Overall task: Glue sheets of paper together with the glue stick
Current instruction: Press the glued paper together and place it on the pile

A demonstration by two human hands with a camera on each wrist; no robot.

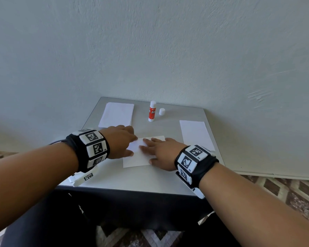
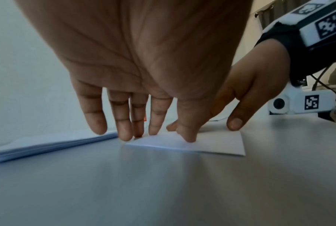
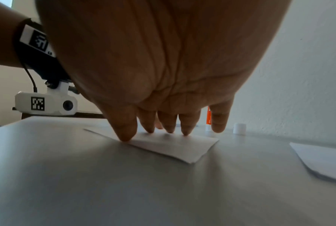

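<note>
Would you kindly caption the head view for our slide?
Both hands, left hand and right hand, press paper sheets flat; uncapped glue stick stands behind.

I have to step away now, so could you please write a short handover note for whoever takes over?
Left hand and right hand: both flat, fingers straight, pressing the middle paper.
Glue stick stands uncapped at the back of the table; its cap stands beside it.
Paper stack back left, another sheet at right.
Done, apparently: glue applied, sheets being pressed.
Left: finish pressing, recap the stick.
</note>
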